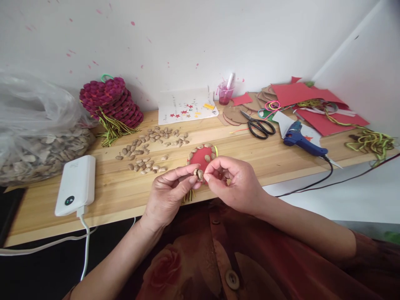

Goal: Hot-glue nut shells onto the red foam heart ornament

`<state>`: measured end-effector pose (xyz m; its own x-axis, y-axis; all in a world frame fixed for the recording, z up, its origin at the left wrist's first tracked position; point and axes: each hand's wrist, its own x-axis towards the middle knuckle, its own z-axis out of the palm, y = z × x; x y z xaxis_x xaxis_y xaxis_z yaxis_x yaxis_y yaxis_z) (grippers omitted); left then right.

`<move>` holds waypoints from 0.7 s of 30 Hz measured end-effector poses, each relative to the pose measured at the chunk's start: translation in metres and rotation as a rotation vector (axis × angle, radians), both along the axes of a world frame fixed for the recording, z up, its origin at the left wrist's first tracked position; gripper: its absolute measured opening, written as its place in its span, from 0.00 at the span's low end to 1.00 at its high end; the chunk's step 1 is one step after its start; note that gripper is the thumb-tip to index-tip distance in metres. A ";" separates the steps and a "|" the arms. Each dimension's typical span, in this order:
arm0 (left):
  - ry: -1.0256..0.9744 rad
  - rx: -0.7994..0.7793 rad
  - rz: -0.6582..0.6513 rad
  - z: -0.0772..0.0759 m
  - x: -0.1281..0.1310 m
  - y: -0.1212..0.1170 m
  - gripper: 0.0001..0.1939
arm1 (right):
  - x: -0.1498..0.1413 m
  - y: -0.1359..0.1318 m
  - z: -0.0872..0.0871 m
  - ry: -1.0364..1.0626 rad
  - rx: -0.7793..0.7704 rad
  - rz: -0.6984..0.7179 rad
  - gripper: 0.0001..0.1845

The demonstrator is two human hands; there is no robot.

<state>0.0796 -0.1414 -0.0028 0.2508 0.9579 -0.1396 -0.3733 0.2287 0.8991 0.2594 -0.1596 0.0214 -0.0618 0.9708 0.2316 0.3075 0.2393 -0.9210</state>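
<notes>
Bright, diffuse light fills the scene; its source cannot be told. The wall (187, 37) at twelve o'clock is pale and evenly lit, and the table (253, 154) has a mild sheen. Shadows are soft and faint. At nine o'clock, the bag (31, 104) looks hazy with glare. The shirt (265, 250) at six o'clock is much dimmer. Wide-angle distortion stretches the sleeve (371, 250) toward four o'clock. The fingers (183, 171) near the centre are fairly clear; the yarn (371, 143) at three o'clock is softer.
</notes>
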 end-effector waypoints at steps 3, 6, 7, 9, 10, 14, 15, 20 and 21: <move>-0.034 -0.043 0.001 0.003 0.002 0.001 0.16 | 0.001 0.000 0.000 0.056 -0.059 0.008 0.04; -0.038 -0.054 0.009 0.002 0.002 0.002 0.16 | 0.003 0.002 -0.002 0.099 -0.100 0.012 0.03; -0.040 -0.059 0.016 0.001 0.002 0.002 0.16 | 0.005 0.004 -0.003 0.111 -0.111 0.003 0.03; -0.044 -0.075 0.030 -0.001 0.000 0.004 0.16 | 0.010 0.010 -0.004 0.133 -0.124 -0.033 0.03; -0.050 -0.085 0.032 -0.003 -0.001 0.005 0.16 | 0.013 0.015 -0.005 0.138 -0.121 -0.061 0.04; -0.083 -0.121 0.029 -0.005 -0.003 0.008 0.16 | 0.037 0.043 -0.007 0.047 -0.046 -0.180 0.06; -0.089 -0.126 0.032 -0.005 -0.004 0.008 0.17 | 0.045 0.050 -0.008 0.000 -0.027 -0.204 0.06; -0.060 -0.114 0.059 0.000 -0.007 0.011 0.17 | 0.080 0.078 -0.020 -0.524 -0.099 -0.305 0.04; -0.039 -0.105 0.067 0.001 -0.009 0.012 0.17 | 0.085 0.080 -0.022 -0.578 -0.114 -0.296 0.04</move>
